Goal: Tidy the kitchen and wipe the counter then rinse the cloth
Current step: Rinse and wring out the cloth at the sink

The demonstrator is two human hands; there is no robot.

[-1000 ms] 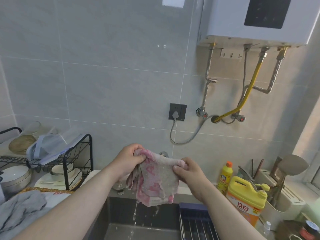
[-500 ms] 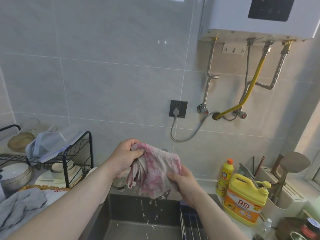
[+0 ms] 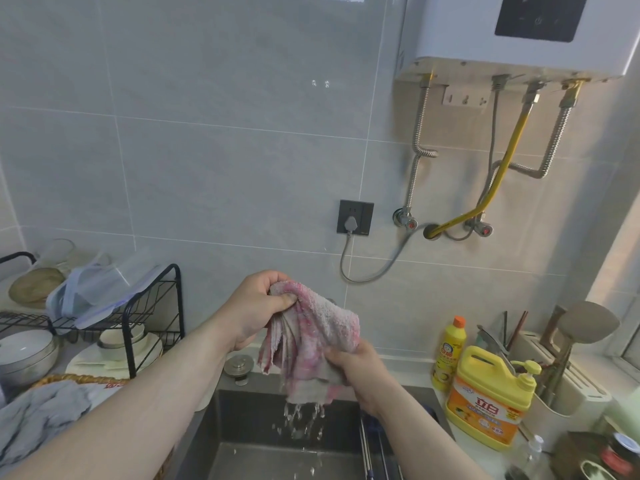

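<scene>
The right hand (image 3: 360, 372) has dropped from the cloth (image 3: 311, 334)'s top edge to its lower part, nearer the sink (image 3: 263, 459). The cloth, spread before, is now bunched and sheds more water (image 3: 301, 420).

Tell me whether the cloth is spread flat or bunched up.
Bunched up: the left hand grips the cloth at its top, the right hand squeezes lower down, water drips into the sink.

The top edge cuts off the white box-shaped water heater (image 3: 460, 32). The pink terry cloth (image 3: 311, 337) hides the fingers of the right hand (image 3: 363, 375).
</scene>
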